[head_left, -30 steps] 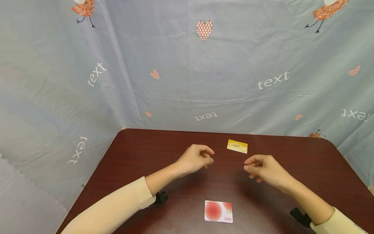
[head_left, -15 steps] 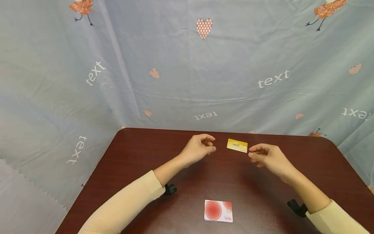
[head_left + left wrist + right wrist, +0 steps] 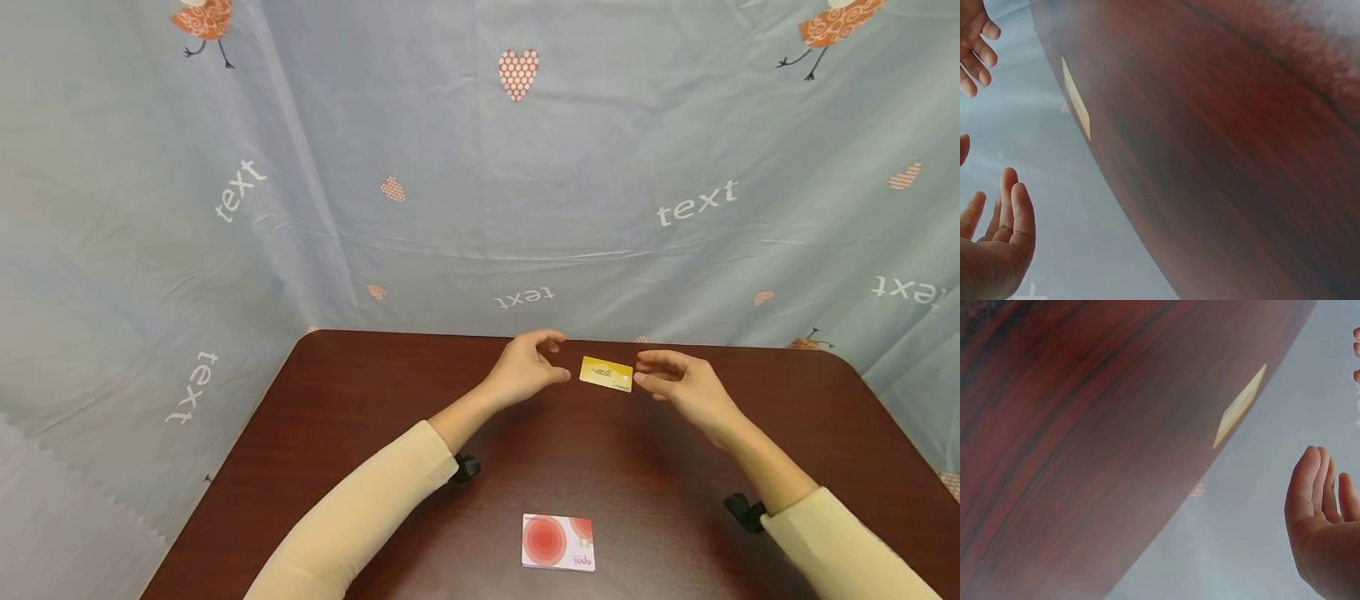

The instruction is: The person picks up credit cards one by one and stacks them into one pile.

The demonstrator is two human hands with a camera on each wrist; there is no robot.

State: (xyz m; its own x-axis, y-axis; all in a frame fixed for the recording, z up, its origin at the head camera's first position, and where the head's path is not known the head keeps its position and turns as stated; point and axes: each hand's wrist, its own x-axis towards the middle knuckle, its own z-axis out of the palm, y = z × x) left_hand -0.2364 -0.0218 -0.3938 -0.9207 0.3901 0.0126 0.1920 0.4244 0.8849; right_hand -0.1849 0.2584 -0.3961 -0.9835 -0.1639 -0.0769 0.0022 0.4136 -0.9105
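Observation:
Near the far edge of the table lies a yellow card (image 3: pixel 606 374), flat, with small print on it. My left hand (image 3: pixel 528 367) is just to its left, thumb and fingers spread apart and holding nothing. On the card's other side my right hand (image 3: pixel 686 387) hovers close to its right end, fingers loosely bent, nothing between them. Both wrist views show the card lying on the wood, apart from the left hand (image 3: pixel 1000 244) and the right hand (image 3: pixel 1325 519), which are raised above the table. Closer to me lies a white card with red circles (image 3: pixel 558 542).
The dark red-brown wooden table (image 3: pixel 420 392) has rounded far corners. Behind and to the left hangs a pale blue curtain (image 3: pixel 435 125) printed with hearts, birds and words. A dark strap (image 3: pixel 745 512) sits at the right wrist, another dark strap (image 3: pixel 467 468) at the left.
Both hands have moved forward to the yellow card; the left has also moved right, and its thumb and fingers have spread wider. Both cards lie where they were.

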